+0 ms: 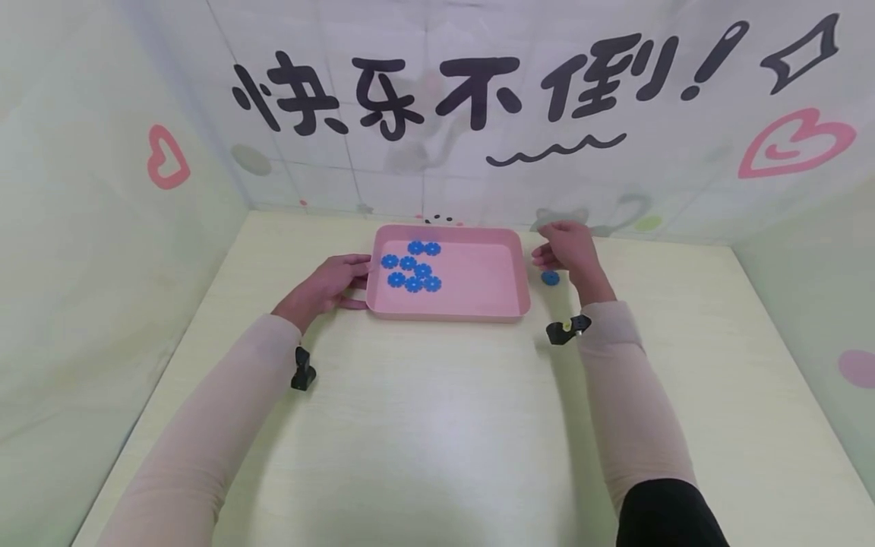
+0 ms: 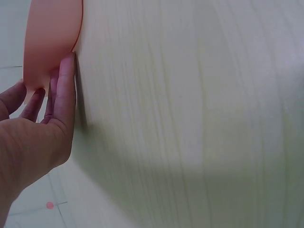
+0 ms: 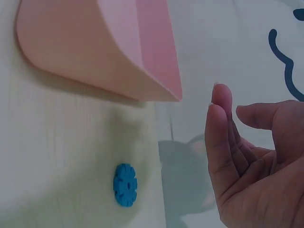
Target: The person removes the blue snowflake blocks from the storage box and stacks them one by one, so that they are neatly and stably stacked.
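Note:
A pink tray (image 1: 478,305) sits on the table, with several blue notched plastic discs (image 1: 408,263) lying in its left half. At its left end, my left hand (image 1: 331,282) touches the outer wall with extended fingers. The left wrist view shows these fingers (image 2: 65,90) against the tray wall (image 2: 52,38). To the right of the tray, my right hand (image 1: 567,247) hovers above the table with nothing in its fingers. A single blue disc (image 3: 125,185) lies flat on the table below that hand, apart from the tray.
A pale wood-grain table (image 1: 437,410) spreads in front of the tray. Behind it stands a white cloth backdrop (image 1: 451,175) with black characters, and cloth walls rise at left and right. A black camera mount (image 1: 569,330) sits on the right wrist.

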{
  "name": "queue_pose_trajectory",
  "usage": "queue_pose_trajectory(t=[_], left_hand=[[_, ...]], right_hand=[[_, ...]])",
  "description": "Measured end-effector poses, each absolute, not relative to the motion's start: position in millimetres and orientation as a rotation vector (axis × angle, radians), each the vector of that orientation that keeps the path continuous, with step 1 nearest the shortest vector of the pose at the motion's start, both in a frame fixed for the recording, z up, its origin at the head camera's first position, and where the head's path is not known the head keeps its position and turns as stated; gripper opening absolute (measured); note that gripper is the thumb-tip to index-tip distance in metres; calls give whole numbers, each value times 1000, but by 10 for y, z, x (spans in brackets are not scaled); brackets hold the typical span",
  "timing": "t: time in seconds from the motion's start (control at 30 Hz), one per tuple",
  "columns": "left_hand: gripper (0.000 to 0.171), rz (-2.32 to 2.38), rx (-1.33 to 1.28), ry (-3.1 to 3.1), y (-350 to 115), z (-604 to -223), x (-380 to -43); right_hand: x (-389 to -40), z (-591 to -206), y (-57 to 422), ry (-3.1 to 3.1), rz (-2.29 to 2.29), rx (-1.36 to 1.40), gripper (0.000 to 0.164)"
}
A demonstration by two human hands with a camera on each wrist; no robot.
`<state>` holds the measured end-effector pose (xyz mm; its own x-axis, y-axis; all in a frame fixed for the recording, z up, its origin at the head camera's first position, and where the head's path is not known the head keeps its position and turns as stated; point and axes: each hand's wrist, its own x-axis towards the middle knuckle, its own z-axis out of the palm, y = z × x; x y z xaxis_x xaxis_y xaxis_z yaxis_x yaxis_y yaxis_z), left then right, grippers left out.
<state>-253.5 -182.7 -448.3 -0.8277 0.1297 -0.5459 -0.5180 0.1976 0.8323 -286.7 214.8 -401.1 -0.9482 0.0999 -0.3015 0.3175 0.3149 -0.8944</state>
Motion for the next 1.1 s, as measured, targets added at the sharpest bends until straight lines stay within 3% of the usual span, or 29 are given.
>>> queue_pose_trajectory(t=[0.7, 1.1], left_hand=[[46, 1678, -347, 1971, -1845, -4476, -2537], [46, 1673, -342, 1978, -1828, -4457, -2521]], right_hand=[[-2931, -4102, 1329, 2411, -1608, 128, 36], [-2835, -4359, 1080, 2415, -1522, 56, 26]])
